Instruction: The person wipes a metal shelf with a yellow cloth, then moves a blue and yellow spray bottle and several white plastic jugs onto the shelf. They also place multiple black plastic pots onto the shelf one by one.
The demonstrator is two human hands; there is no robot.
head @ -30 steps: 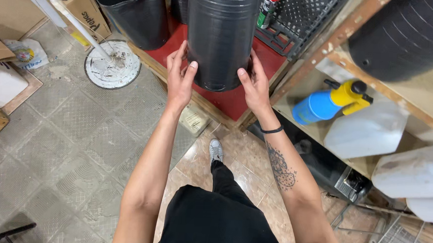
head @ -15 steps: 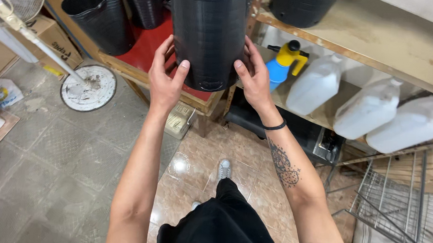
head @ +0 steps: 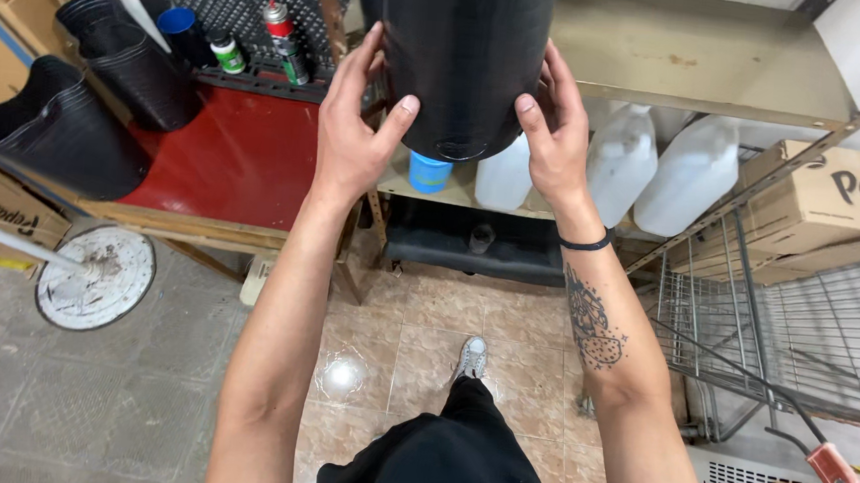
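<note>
**Both hands clamping tall black pot stack, held upright in front of shelf**

Left hand (head: 352, 132) and right hand (head: 554, 140) are gripping a stack of black plastic pots (head: 461, 59) from opposite sides, palms facing inward. The stack is sitting between the two hands, off any surface, its round bottom hanging at thumb level; its top is running out of frame. Long axis is standing near vertical, tilted slightly toward the camera. Fingers on both hands are spread and pressing flat against the pot wall, thumbs angling in along the lower front edge. Neither hand is nearer; the grip is symmetric. The stack is hovering in front of a metal shelf (head: 699, 74), above white jugs (head: 658, 171) on the lower tier. Left of it, a red tabletop (head: 231, 160) is carrying more black pots (head: 128, 59) and spray cans (head: 283, 39). A wire cart (head: 792, 333) is standing to the right, over the tiled floor (head: 73, 389).
</note>
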